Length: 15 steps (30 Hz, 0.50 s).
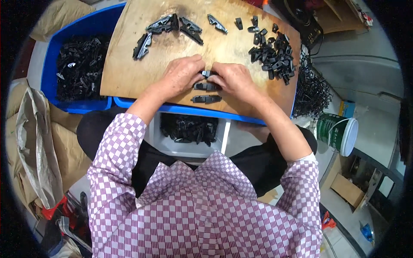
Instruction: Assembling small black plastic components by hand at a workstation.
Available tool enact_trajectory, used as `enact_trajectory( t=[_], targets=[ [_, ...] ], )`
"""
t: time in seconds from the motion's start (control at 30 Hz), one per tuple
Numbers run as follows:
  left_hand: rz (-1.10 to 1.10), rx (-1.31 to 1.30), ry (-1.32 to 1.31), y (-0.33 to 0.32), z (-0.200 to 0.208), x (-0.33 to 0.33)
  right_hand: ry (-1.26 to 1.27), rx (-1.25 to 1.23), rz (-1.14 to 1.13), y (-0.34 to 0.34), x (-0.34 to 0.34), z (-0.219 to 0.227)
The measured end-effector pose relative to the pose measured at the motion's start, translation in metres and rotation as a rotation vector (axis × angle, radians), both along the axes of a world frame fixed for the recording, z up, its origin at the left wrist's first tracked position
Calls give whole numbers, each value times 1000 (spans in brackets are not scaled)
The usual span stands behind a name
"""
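Centrally, black piece, between left grip and right grip

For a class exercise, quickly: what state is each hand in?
Left hand: closed, holding a small black part.
Right hand: closed, holding the same small black part.

Bright, fairly even light; soft shadows; edges bow (rim goes black).
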State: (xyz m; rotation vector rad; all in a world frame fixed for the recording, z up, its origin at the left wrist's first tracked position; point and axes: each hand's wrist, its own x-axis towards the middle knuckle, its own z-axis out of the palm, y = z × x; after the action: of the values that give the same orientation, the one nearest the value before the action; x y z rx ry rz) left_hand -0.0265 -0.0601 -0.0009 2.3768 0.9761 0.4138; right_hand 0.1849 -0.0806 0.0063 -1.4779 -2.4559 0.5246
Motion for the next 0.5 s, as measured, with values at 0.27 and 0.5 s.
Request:
enact_trajectory(
  t=[0.27,0.5],
  targets=[
    [272,297,101,55,13,-6,-96,266,-303,115,42,-5],
    [113,551,278,60,4,4,-259,246,-228,123,40,-18]
  ],
)
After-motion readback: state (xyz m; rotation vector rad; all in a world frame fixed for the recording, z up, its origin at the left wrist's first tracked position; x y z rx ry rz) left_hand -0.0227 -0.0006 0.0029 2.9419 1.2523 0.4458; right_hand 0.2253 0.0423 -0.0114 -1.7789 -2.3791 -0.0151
